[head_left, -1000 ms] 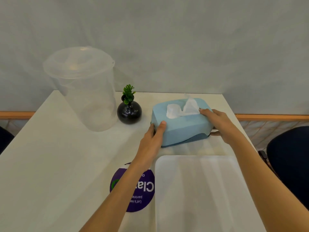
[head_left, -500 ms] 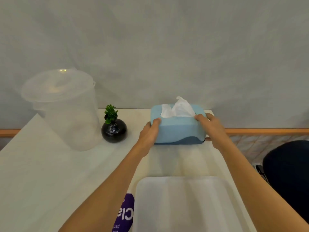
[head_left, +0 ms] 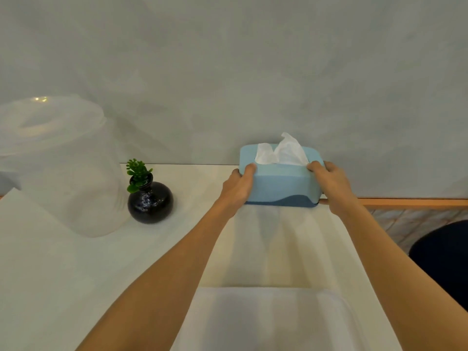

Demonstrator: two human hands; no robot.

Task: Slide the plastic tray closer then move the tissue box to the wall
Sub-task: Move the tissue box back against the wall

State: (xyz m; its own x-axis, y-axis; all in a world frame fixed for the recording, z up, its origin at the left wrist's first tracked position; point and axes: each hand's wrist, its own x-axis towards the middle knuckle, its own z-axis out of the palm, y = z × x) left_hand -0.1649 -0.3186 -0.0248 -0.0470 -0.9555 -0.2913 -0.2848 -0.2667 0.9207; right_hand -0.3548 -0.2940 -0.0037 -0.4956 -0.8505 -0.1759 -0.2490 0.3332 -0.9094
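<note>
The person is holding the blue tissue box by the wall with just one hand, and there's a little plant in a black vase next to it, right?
Not quite: the head view shows both hands on the tissue box, left hand and right hand, one at each end. The rest is right: it's by the wall, with the plant's black vase alongside.

Far edge of table (head_left: 76,262): tissue box (head_left: 279,183) sits at the wall (head_left: 228,72), no visible room behind it. Left hand (head_left: 236,187) and right hand (head_left: 331,184) each in a closed grip on the box ends, blocking both sides. Bare strip of table between box and plastic tray (head_left: 266,323), crossed only by the two forearms. Left of box: open table up to the black vase (head_left: 150,201). Clear lidded container (head_left: 60,168) just beside vase closes off the far-left corner. Right table edge near the right hand; dark chair (head_left: 443,254) beyond.
</note>
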